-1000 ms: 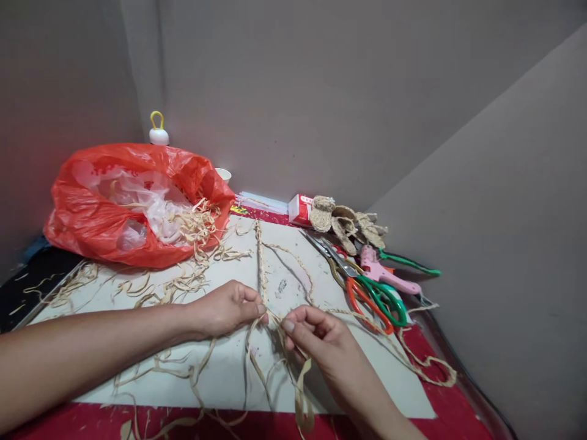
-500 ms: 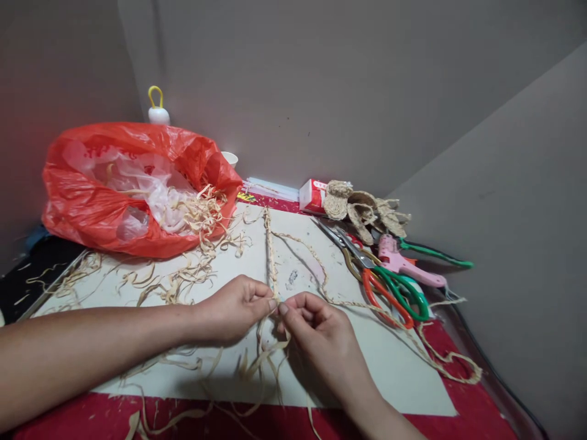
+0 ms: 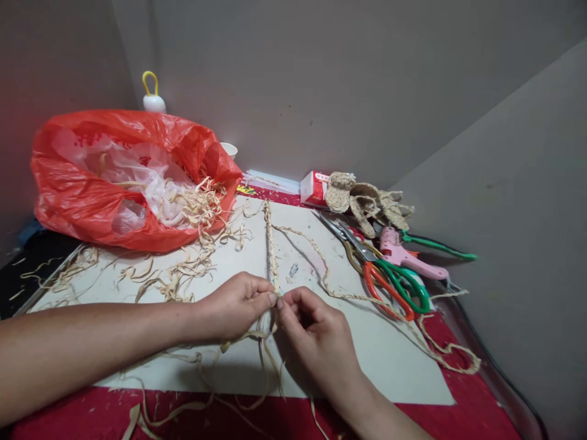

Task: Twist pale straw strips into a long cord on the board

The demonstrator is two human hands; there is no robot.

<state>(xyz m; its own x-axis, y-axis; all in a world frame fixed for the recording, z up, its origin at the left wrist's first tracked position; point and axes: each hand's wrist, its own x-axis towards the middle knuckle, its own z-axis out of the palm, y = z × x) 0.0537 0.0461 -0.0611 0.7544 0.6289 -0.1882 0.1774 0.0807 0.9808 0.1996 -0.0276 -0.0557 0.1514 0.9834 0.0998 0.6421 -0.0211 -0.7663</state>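
Observation:
A pale straw braid (image 3: 270, 244) runs down the middle of the white board (image 3: 389, 366). My left hand (image 3: 245, 302) pinches its near end between thumb and fingers. Right beside it, the thumb and index finger of my right hand (image 3: 312, 327) are closed on the same end, fingertips almost touching the left ones. Loose straw strands (image 3: 266, 351) hang below both hands. From the braid's upper part a thinner plaited cord (image 3: 316, 250) trails right across the board and past the scissors. The exact strands between my fingertips are too small to make out.
On the left a red plastic bag (image 3: 114, 235) holds straw strips, with scraps (image 3: 172, 275) strewn before it. Scissors with green and orange handles (image 3: 398, 287), a pink glue gun (image 3: 408, 253), woven straw pieces (image 3: 367, 201) and a red-and-white box (image 3: 314, 188) lie on the right.
The strands beneath my hands have shifted, and a strip near my right fingers has swung down and left. Both hands stay pinched at the braid's end. The view has tilted slightly.

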